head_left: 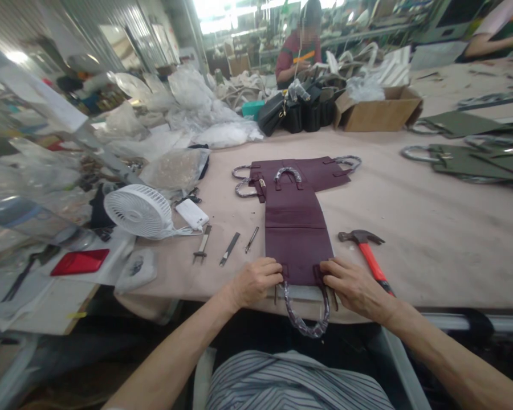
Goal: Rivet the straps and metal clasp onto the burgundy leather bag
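A burgundy bag panel (pixel 298 245) lies flat at the table's front edge. Its near handle (pixel 306 327), wrapped in clear plastic, hangs over that edge. My left hand (pixel 259 279) grips the panel's near left corner beside one handle tab. At the near right corner, by the other tab, my right hand (pixel 353 285) has its fingers closed on the panel; the fingertips are partly hidden. Beyond it lie more burgundy pieces (pixel 331 173) with wrapped handles. A claw hammer (pixel 370 256) with a red grip rests right of the panel.
Left of the panel lie a pronged metal tool (pixel 202 245), a flat metal tool (pixel 229 249) and a thin punch-like tool (pixel 252 240). A white fan (pixel 139 210) stands farther left. Green bag panels (pixel 483 162) lie at right; black bags (pixel 299 111) and a cardboard box (pixel 378 114) stand behind.
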Tool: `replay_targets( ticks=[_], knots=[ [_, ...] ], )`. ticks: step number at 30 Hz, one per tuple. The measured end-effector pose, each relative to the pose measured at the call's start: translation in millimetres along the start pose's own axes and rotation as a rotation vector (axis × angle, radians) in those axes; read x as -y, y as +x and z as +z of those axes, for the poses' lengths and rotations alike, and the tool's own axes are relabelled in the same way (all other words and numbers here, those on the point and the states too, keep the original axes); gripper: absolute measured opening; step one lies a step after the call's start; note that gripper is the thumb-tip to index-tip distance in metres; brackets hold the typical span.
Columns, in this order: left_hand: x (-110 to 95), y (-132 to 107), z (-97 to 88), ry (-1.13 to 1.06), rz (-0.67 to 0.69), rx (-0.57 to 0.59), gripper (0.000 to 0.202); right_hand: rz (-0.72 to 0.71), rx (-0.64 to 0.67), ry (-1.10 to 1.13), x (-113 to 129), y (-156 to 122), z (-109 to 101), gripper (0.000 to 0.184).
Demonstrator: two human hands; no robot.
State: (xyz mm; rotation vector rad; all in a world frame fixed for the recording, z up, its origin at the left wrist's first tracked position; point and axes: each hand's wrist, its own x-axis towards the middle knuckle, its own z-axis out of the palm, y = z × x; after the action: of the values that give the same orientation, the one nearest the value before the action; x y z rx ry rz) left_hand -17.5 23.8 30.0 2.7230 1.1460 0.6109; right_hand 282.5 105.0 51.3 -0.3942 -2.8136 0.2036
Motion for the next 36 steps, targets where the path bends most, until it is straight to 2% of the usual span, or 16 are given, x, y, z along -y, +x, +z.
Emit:
replay_targets(
  ticks=[5,8,12,15,17,20,22,24,26,30,33,35,36],
  knots=[
    [-7.3,-11.7,10.0,0.095,0.039,-0.137,0.037,0.078,-0.125,0.041,8.4,1.7,-1.2,0.028],
    [-18.1,-13.6,14.2,0.047,-0.045,-0.253,0.043,0.166,-0.242,0.093,16.6,3.9,0.5,0.026],
    [-18.7,-9.4,8.7,-0.023,-0.371,-0.390,0.036,0.232,-0.302,0.095,25.7,14.7,12.2,0.023],
    [0.3,-10.4,-8.6,0.069,-0.766,-0.414,0.025,0.255,-0.344,0.110,26.5,21.9,23.8,0.022],
    [17.4,-12.6,-26.5,0.115,-1.019,-0.360,0.019,0.270,-0.385,0.133,23.8,23.0,29.8,0.020],
    [40.0,-12.5,-54.9,0.143,-1.258,-0.180,0.018,0.269,-0.428,0.177,17.9,20.9,35.5,0.018],
    [50.8,-9.2,-68.4,0.132,-1.339,0.032,0.020,0.262,-0.451,0.194,15.1,19.9,37.9,0.017],
    [59.3,-5.2,-74.5,0.101,-1.362,0.251,0.023,0.265,-0.466,0.205,14.6,20.0,39.2,0.016],
    [66.2,-2.4,-74.0,0.070,-1.345,0.386,0.022,0.277,-0.462,0.216,16.3,20.8,39.2,0.015],
    [75.6,-3.6,-68.7,0.035,-1.309,0.433,0.008,0.301,-0.438,0.229,22.3,22.2,36.7,0.016],
    [76.2,-12.5,-71.1,-0.029,-1.263,0.426,0.014,0.313,-0.438,0.239,25.3,22.1,35.2,0.017],
    [72.5,-21.6,-73.5,-0.157,-1.263,0.359,0.014,0.326,-0.441,0.248,26.5,21.8,34.6,0.018],
    [69.4,-26.1,-73.8,-0.277,-1.282,0.270,0.014,0.330,-0.443,0.254,26.9,21.7,34.4,0.018]
  ],
)
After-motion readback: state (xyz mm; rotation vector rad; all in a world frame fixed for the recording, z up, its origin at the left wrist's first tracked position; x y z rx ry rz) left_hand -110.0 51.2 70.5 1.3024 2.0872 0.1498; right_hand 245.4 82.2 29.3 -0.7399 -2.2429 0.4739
